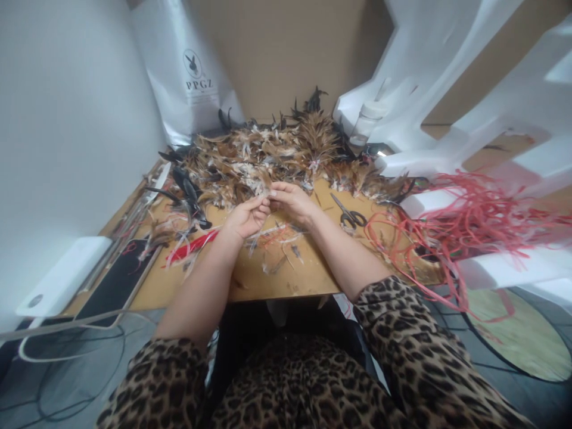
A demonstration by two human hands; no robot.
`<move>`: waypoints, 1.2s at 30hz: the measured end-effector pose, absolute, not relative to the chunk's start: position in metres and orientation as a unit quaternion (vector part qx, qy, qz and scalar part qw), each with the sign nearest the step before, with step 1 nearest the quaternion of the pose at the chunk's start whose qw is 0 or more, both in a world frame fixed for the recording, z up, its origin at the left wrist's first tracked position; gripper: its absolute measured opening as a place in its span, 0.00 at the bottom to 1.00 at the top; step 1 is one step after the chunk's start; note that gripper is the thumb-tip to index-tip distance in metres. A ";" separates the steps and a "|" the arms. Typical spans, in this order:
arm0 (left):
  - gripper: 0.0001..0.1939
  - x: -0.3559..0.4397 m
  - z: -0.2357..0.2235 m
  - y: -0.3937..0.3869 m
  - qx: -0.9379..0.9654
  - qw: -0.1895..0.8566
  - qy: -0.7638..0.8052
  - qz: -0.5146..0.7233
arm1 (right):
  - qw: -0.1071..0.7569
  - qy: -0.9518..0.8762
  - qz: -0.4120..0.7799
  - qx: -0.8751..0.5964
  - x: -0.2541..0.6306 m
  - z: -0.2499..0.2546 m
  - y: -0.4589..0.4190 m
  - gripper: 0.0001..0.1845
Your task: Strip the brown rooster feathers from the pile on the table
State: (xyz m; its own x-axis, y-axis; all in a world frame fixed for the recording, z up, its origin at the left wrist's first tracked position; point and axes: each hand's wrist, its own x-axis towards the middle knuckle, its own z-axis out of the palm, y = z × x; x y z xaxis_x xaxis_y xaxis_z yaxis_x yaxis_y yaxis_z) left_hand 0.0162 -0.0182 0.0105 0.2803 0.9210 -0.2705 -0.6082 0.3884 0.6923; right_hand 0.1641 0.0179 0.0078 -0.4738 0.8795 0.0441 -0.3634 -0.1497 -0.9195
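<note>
My left hand (248, 218) and my right hand (291, 199) meet above the wooden table, their fingertips pinched together. Between them is a small feather (263, 182), pale at the base and brown above, partly hidden by my fingers. Just beyond lies a wide pile of brown and white feathers (250, 152), with a fuller brown bunch (318, 137) at its right. Black feathers (190, 190) rest left of my hands. To the right of my right hand, dark-handled scissors (350, 213) lie on the tabletop.
Red ribbon strands (482, 208) tangle at the right, hanging over the table (277, 283) edge. A red strip (192, 247) and feather scraps lie near my forearms. A white power strip (67, 277) is at left, a white bag (196, 77) and a lidded bottle (367, 119) behind.
</note>
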 end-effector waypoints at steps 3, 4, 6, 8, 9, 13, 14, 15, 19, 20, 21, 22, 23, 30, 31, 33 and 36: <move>0.03 0.017 0.013 -0.022 0.223 0.793 0.312 0.473 | 0.428 -0.490 0.722 -0.236 0.165 0.011 0.015 0.18; 0.04 0.017 0.014 -0.023 0.227 0.795 0.314 0.466 | 0.425 -0.499 0.718 -0.236 0.166 0.012 0.015 0.17; 0.05 0.018 0.015 -0.025 0.241 0.791 0.327 0.457 | 0.416 -0.518 0.708 -0.241 0.167 0.014 0.014 0.15; 0.05 0.019 0.015 -0.026 0.252 0.784 0.339 0.455 | 0.408 -0.532 0.702 -0.242 0.168 0.014 0.014 0.14; 0.04 0.019 0.015 -0.025 0.255 0.780 0.343 0.457 | 0.408 -0.535 0.700 -0.241 0.168 0.014 0.015 0.14; 0.01 0.021 0.011 -0.020 0.283 0.745 0.362 0.484 | 0.425 -0.514 0.702 -0.250 0.167 0.010 0.018 0.15; 0.01 0.020 0.010 -0.019 0.295 0.729 0.368 0.496 | 0.434 -0.501 0.702 -0.261 0.166 0.010 0.019 0.15; 0.02 0.020 0.008 -0.017 0.310 0.712 0.374 0.506 | 0.442 -0.487 0.701 -0.275 0.166 0.009 0.020 0.16; 0.10 0.020 0.002 -0.015 0.377 0.643 0.396 0.536 | 0.476 -0.445 0.689 -0.317 0.164 0.006 0.024 0.17; 0.12 0.020 0.001 -0.014 0.390 0.627 0.403 0.540 | 0.483 -0.440 0.685 -0.323 0.164 0.005 0.024 0.17; 0.13 0.021 0.000 -0.014 0.401 0.611 0.413 0.543 | 0.488 -0.437 0.681 -0.328 0.163 0.004 0.024 0.17; 0.14 0.022 -0.002 -0.014 0.409 0.595 0.425 0.546 | 0.492 -0.435 0.677 -0.333 0.162 0.003 0.024 0.17; 0.14 0.024 -0.003 -0.014 0.415 0.577 0.439 0.549 | 0.494 -0.435 0.673 -0.338 0.161 0.002 0.024 0.17; 0.09 0.027 -0.007 -0.011 0.438 0.504 0.479 0.570 | 0.474 -0.464 0.658 -0.357 0.158 0.000 0.022 0.15; 0.09 0.027 -0.007 -0.011 0.436 0.507 0.476 0.571 | 0.469 -0.468 0.658 -0.359 0.159 0.000 0.022 0.14; 0.09 0.025 -0.006 -0.012 0.431 0.520 0.468 0.570 | 0.461 -0.475 0.659 -0.357 0.160 0.000 0.023 0.14; 0.10 0.024 -0.004 -0.014 0.436 0.541 0.460 0.553 | 0.457 -0.480 0.665 -0.345 0.161 0.001 0.023 0.15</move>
